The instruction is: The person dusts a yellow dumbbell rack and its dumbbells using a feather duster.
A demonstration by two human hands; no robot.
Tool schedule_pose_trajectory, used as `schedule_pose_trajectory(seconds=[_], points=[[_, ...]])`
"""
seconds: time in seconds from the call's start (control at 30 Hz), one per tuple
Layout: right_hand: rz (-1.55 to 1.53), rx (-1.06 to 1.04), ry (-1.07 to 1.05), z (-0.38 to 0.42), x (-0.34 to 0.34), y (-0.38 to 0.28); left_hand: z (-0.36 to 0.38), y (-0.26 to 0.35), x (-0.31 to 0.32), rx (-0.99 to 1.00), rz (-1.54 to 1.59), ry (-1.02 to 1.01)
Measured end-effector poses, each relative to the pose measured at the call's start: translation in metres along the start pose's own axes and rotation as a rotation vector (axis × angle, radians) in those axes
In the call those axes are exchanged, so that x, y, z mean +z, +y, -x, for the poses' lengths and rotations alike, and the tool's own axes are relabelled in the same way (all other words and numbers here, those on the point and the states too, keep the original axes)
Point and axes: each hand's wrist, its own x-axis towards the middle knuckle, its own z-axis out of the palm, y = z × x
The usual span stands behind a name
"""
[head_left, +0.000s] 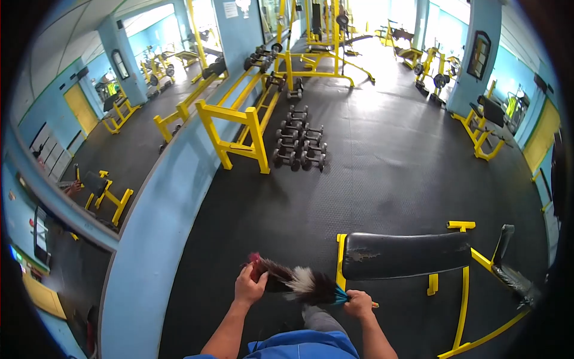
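Observation:
A feather duster (305, 282) with dark brown, white and reddish feathers lies across the front of my body. My right hand (359, 304) is closed around its handle, close to the blue binding where the feathers begin. A short end of the handle sticks out past that hand. At the other end, my left hand (250, 286) pinches the reddish feather tips. Just right of the duster stands a bench with a worn black pad (406, 256) on a yellow frame; its cover is torn near the left end.
Several dumbbells (299, 140) lie in rows on the black rubber floor (269, 209). Beside them a yellow dumbbell rack (257, 134) stands along the blue wall (152, 251) with a mirror (84, 119). Another bench (487, 122) stands at the right, with yellow gym machines (326, 54) farther back.

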Motion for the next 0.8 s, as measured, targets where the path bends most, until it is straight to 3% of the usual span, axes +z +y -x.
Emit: schedule_pose_trajectory(seconds=[0.13,0.27,0.4,0.57,0.77,0.8], points=[[-0.002,0.027,0.056,-0.105,0.001,0.002,-0.101,-0.011,0.049,-0.025,-0.029,-0.060],[0.002,0.076,-0.021,-0.206,-0.029,-0.008,-0.197,-0.010,0.093,-0.051,-0.054,-0.062],[0.081,0.030,-0.072,-0.328,-0.088,-0.029,-0.322,0.018,0.119,-0.038,-0.001,-0.052],[0.106,-0.044,0.057,-0.476,-0.164,-0.070,-0.464,0.035,0.152,-0.044,0.037,0.027],[0.143,0.003,0.089,-0.620,-0.169,-0.075,-0.624,0.006,0.220,-0.108,0.078,-0.097],[0.154,0.040,0.073,-0.645,-0.173,-0.078,-0.653,-0.010,0.245,-0.109,0.389,-0.068]])
